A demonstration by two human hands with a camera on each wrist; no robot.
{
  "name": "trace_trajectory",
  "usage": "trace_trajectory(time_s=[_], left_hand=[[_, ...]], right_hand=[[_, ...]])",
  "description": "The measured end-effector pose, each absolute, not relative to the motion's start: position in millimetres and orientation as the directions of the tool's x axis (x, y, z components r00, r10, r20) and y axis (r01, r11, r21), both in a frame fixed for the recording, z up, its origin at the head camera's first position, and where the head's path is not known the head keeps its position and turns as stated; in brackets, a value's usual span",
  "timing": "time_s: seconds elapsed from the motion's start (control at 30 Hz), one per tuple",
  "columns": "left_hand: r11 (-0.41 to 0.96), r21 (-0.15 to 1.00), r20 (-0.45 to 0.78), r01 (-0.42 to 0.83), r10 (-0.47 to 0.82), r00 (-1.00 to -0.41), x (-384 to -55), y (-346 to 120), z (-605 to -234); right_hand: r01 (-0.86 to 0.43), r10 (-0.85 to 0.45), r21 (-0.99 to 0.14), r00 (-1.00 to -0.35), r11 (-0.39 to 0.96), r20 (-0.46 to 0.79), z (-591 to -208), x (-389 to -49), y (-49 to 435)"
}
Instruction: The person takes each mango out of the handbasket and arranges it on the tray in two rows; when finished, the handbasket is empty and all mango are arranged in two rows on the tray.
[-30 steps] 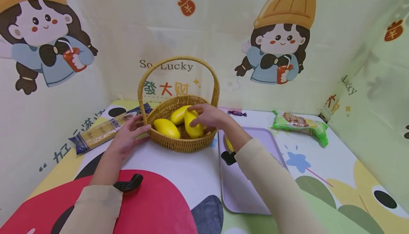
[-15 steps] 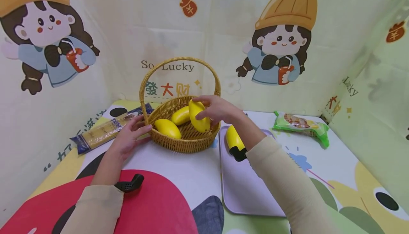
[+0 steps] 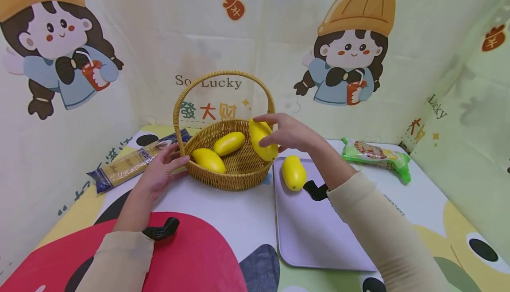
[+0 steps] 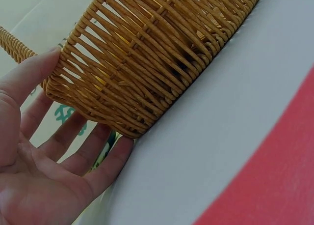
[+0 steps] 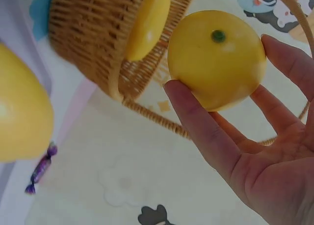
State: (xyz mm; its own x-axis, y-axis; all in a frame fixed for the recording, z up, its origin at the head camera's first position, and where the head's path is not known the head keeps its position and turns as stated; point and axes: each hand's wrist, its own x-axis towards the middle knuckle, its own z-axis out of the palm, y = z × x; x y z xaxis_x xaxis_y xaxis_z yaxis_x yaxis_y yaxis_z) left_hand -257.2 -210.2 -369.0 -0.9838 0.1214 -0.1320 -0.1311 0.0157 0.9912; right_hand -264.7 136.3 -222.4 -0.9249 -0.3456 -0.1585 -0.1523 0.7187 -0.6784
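A brown wicker basket (image 3: 229, 181) with a tall arched handle stands on the table, two yellow mangoes inside: one mango (image 3: 209, 160) in front, another mango (image 3: 229, 143) behind it. My left hand (image 3: 159, 172) holds the basket's left end, thumb on the rim and fingers behind; the left wrist view shows the fingertips partly hidden by the wicker (image 4: 142, 63). Above the basket's right rim, my right hand (image 3: 292, 133) grips a third mango (image 3: 260, 139) between thumb and fingers. In the right wrist view this mango (image 5: 216, 63) shows its green stem end.
Right of the basket lies a lilac tray (image 3: 311, 234) bearing a mango (image 3: 294, 173). A noodle packet (image 3: 127, 163) lies at the left, a green snack bag (image 3: 374, 157) at the back right. The right wrist view shows a purple-wrapped candy (image 5: 41, 168).
My right hand has lifted a mango from inside the basket and carried it up and right to the rim. The tray's mango has come into full view. My left hand stays put.
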Motion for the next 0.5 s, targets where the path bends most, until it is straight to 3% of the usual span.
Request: trace_trajectory(time_s=[0.5], left_hand=[[0.022, 0.989, -0.15, -0.148, 0.116, -0.982, -258.1, -209.9, -368.3]], right_hand=[[-0.154, -0.334, -0.69, -0.933, 0.708, -0.135, -215.9, -255.1, 187.5]])
